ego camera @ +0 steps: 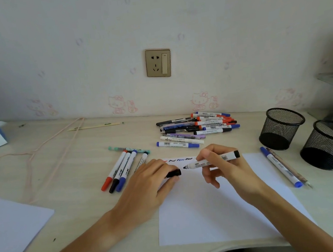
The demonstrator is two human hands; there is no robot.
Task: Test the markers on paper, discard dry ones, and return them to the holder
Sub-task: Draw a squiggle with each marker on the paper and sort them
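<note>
My right hand (219,167) grips a white marker (229,157) with a black end, uncapped, its black tip pointing left just above the white paper sheet (215,214). My left hand (148,187) pinches the marker's black cap (174,173) a short gap from the tip. Several short scribbles (179,159) in red, black and blue run along the paper's top edge. A pile of markers and pens (199,127) lies behind the paper. Two black mesh holders (280,127) (331,144) stand at the right, both looking empty.
Several markers (122,169) lie in a row left of the paper, a teal pen across their tops. A blue marker and a thin pen (281,165) lie right of the paper. Another sheet (9,226) sits at front left. A pink cord (54,149) crosses the desk.
</note>
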